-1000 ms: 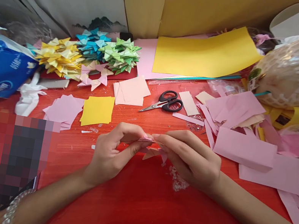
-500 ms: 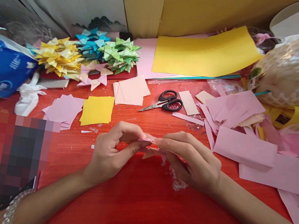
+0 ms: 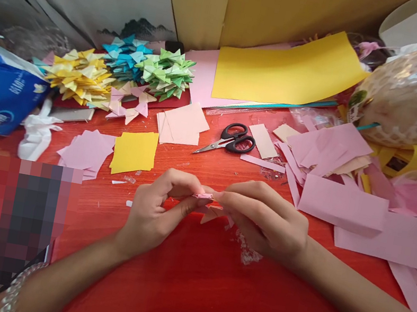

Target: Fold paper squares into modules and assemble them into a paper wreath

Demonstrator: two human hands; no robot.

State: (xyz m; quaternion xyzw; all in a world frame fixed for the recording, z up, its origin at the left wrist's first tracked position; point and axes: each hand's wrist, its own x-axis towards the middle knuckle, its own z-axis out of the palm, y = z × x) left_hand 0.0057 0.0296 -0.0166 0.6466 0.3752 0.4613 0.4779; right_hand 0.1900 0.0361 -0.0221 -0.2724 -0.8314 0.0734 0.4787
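Between my hands is a small piece of folded pink and peach paper [image 3: 213, 213], its pointed parts hanging below my fingertips. The thumb and forefinger of my left hand [image 3: 155, 214] pinch its upper edge. My right hand [image 3: 272, 220] is closed around its right side, the fingers pressed together; they hide much of the paper. Beyond my hands lie black-handled scissors [image 3: 231, 141], blades pointing left. A stack of yellow paper squares [image 3: 134, 152] and a stack of pink squares [image 3: 86, 152] lie to the left. Peach sheets [image 3: 181, 125] sit behind them.
Folded-paper clusters in yellow [image 3: 80, 74], blue [image 3: 127, 55] and green [image 3: 168, 73] stand at the back left, near a blue tissue pack [image 3: 4, 98]. Pink paper offcuts [image 3: 343, 204] pile up at right. A large yellow sheet [image 3: 283, 75] lies at the back.
My right fingertips have shifted slightly at the folded paper, and a little more of its pointed part shows below. My left hand keeps its pinch. The whole view has shifted slightly.
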